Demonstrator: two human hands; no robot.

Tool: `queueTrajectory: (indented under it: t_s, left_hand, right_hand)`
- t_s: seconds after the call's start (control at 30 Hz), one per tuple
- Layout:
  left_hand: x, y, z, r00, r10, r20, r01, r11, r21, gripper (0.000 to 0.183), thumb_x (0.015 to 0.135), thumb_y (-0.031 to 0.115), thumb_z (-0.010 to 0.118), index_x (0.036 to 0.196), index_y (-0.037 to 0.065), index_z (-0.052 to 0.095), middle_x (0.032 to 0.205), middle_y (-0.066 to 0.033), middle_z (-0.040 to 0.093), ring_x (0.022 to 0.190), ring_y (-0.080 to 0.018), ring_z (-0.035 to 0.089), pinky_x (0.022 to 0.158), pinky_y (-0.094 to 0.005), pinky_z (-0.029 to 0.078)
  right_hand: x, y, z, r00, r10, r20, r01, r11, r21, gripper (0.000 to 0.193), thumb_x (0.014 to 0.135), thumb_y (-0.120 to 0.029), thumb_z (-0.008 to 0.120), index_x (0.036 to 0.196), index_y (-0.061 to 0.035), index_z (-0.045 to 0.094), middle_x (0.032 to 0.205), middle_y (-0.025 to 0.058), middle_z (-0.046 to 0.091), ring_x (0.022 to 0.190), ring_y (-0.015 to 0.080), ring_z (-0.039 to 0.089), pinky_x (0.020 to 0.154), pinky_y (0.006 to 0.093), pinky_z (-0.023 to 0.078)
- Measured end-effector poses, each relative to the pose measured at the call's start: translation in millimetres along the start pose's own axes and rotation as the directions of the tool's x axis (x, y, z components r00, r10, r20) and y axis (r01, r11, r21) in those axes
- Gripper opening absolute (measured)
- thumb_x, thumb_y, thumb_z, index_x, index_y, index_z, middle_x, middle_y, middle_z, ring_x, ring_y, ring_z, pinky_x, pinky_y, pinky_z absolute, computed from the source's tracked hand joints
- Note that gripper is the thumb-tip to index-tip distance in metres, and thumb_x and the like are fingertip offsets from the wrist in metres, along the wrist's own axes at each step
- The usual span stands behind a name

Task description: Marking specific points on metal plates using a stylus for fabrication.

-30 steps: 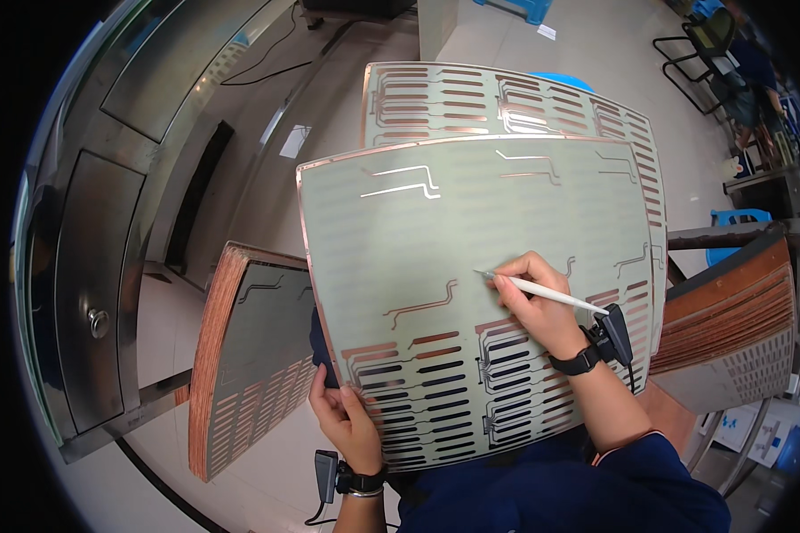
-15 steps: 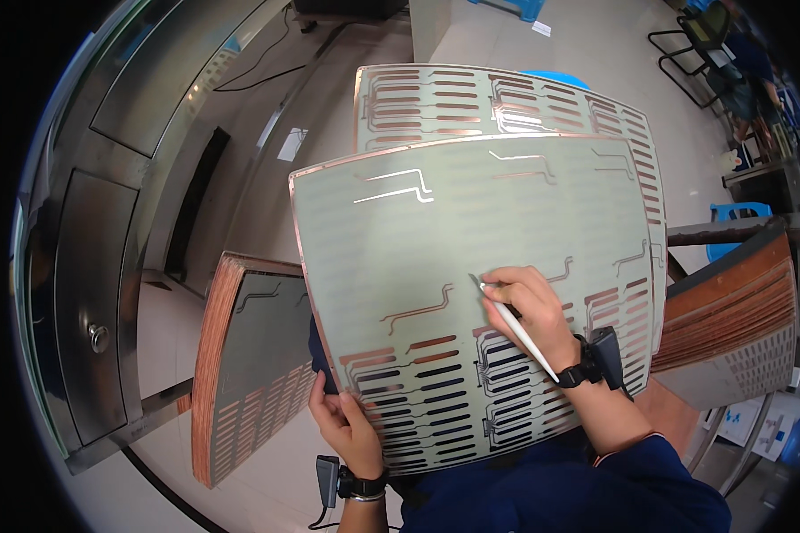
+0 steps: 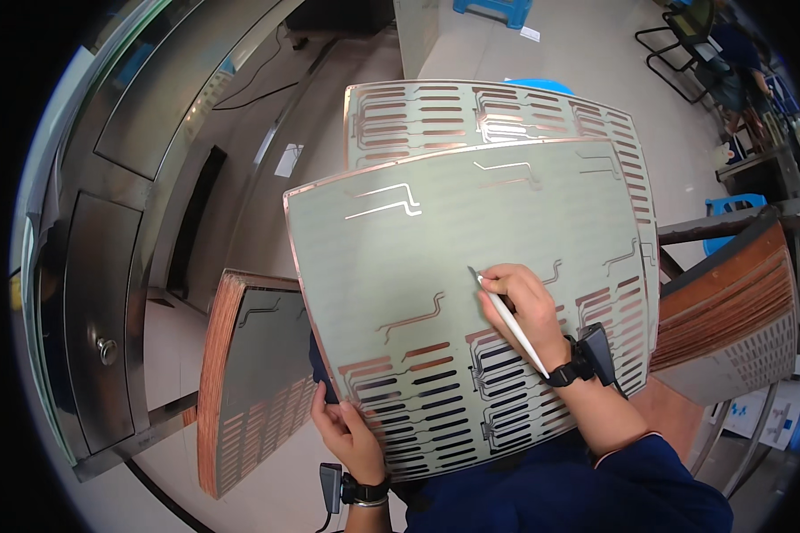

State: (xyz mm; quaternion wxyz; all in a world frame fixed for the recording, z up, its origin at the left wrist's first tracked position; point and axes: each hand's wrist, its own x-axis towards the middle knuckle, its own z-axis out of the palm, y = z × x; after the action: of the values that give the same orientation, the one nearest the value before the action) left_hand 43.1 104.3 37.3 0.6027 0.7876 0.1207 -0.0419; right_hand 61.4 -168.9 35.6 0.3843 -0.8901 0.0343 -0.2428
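Note:
A large pale green circuit panel (image 3: pixel 373 258) with copper edges and copper traces leans tilted in front of me, its lower edge by my dark blue clothing. My left hand (image 3: pixel 351 435) grips its lower left edge, thumb on the face and fingers partly hidden behind. In my right hand (image 3: pixel 526 311) is a white-handled craft knife (image 3: pixel 513 325), pinched near its blade. The dark blade tip is over the plain middle of the panel; whether it touches cannot be told. Behind this panel stands another similar panel (image 3: pixel 462 124) with rows of copper strips.
Thick stacks of panels stand at left (image 3: pixel 267 355) and at right (image 3: pixel 729 311) on metal frames. A steel cabinet (image 3: pixel 107 266) runs along the left. Blue stools (image 3: pixel 733 213) and a dark chair (image 3: pixel 676 44) are farther off, with a person (image 3: pixel 738 75) at the far right.
The view has shifted slightly, so the panels sit a little differently in the picture. Both hands keep their grips, and the knife tip stays over nearly the same part of the panel.

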Motion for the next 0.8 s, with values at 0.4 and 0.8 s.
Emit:
queueTrajectory:
  t_s: [0.4,0.8]
  left_hand:
    - [1.2,-3.3,-1.0,1.0,0.011,0.013,-0.011,1.0,0.026,0.041,0.101,0.005,0.048,0.141,-0.001,0.04,0.083,0.0027,0.043,0.074,-0.0064,0.042,0.07,-0.0209,0.039]
    - [3.7,-2.1,0.5,1.0,0.03,-0.007,-0.03,0.999,0.038,0.044,0.1,0.006,0.048,0.141,-0.002,0.039,0.081,0.0005,0.045,0.071,-0.0071,0.045,0.067,-0.0212,0.041]
  right_hand:
    - [0.6,-0.9,1.7,0.988,0.137,-0.073,-0.136,0.991,0.018,0.021,0.074,0.005,0.074,0.088,0.0006,0.059,0.094,0.0123,0.064,0.084,0.0288,0.063,0.071,0.0341,0.053]
    - [2.6,3.3,8.3,0.978,0.092,-0.188,-0.102,0.994,-0.042,0.02,0.074,0.007,0.072,0.087,0.001,0.058,0.095,0.0134,0.063,0.084,0.0295,0.063,0.073,0.0348,0.053]
